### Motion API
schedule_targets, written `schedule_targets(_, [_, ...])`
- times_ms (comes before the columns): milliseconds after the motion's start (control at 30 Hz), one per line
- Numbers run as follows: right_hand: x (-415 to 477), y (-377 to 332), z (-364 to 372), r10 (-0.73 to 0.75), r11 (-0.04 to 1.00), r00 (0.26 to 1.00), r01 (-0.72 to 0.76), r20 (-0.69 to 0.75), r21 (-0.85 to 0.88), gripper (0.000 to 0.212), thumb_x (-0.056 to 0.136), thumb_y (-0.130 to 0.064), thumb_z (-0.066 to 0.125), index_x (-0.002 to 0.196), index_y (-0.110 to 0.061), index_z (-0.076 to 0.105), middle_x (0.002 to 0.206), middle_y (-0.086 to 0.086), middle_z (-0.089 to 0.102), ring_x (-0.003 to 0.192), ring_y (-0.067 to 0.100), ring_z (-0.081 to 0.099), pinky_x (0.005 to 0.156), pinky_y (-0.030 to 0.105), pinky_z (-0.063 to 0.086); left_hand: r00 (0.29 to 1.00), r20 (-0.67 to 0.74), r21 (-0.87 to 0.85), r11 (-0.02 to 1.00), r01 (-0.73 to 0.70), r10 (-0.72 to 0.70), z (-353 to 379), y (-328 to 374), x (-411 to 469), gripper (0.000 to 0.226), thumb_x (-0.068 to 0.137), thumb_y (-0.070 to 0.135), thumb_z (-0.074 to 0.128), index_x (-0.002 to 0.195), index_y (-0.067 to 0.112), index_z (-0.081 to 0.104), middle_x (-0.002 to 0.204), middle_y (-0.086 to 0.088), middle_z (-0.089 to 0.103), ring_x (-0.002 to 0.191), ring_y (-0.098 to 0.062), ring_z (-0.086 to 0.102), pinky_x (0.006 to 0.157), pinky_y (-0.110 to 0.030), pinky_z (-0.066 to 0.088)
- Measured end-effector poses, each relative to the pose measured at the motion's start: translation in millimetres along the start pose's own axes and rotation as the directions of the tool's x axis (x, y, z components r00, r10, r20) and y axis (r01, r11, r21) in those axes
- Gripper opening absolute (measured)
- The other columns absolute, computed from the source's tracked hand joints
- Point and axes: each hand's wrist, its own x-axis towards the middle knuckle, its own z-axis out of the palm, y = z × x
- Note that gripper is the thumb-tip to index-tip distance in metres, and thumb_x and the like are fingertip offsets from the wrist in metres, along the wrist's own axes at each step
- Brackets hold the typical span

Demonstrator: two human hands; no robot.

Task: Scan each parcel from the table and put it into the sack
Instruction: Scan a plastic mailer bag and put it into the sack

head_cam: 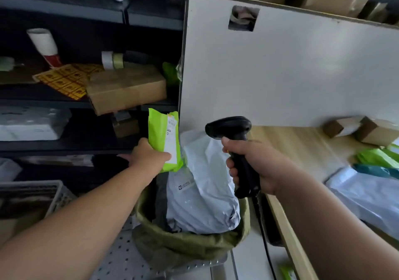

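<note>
My left hand (148,155) grips a bright green parcel (163,133) with a white label, holding it upright above the olive-green sack (190,243). The black barcode scanner (232,128) is gripped by its handle in my right hand (257,167), its head level with the green parcel and just to its right. Inside the sack stand large white-grey poly mailers (205,189). On the wooden table (302,148) at the right lie more parcels: green (376,156), teal (373,170) and white-grey bags (367,197), plus two small cardboard boxes (362,129).
A white board (291,70) stands upright behind the table. Dark shelves (64,102) on the left hold a cardboard box (127,88), tape rolls, yellow label sheets and a white plastic bundle. A grey crate (32,195) sits low at the left. The sack rests on perforated metal flooring.
</note>
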Motion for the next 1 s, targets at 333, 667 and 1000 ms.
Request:
schedule_targets(333, [40.6,40.3,15.1,0.114,0.993,0.993,-0.114,0.005,-0.005,0.03,0.088,-0.034,0.072,0.096,-0.009,0.056,0.059,0.006,0.057,0.047,0.018,0.052,0.046,0.028,0.047,0.984,0.076,0.411,0.904,0.117,-0.162,25.6,-72.1,17.5,0.098,0.064,0.048,0.083,0.138,0.01,0.032,0.135,-0.015,0.043,0.121,-0.034,0.048,0.092,-0.041,0.044])
schedule_targets(667, [27.2,56.0,-22.3,0.096,0.993,0.991,-0.089,-0.099,0.073,0.029,0.086,-0.032,0.073,0.091,-0.009,0.056,0.059,0.008,0.057,0.046,0.02,0.052,0.046,0.029,0.046,0.933,0.214,0.388,0.851,-0.354,0.291,51.1,-32.2,2.8,0.078,0.076,0.052,0.066,0.139,0.021,0.032,0.133,-0.008,0.044,0.12,-0.028,0.044,0.093,-0.041,0.043])
schedule_targets(1000, [-66.4,72.5,-155.1,0.053,0.982,0.928,0.018,-0.368,0.187,0.029,0.09,-0.03,0.07,0.101,-0.008,0.056,0.059,0.005,0.057,0.047,0.018,0.053,0.046,0.028,0.046,0.665,0.485,0.316,0.596,-0.739,0.567,168.3,98.8,-83.4,0.083,0.08,0.053,0.063,0.146,0.02,0.026,0.143,-0.009,0.036,0.129,-0.028,0.037,0.101,-0.042,0.038])
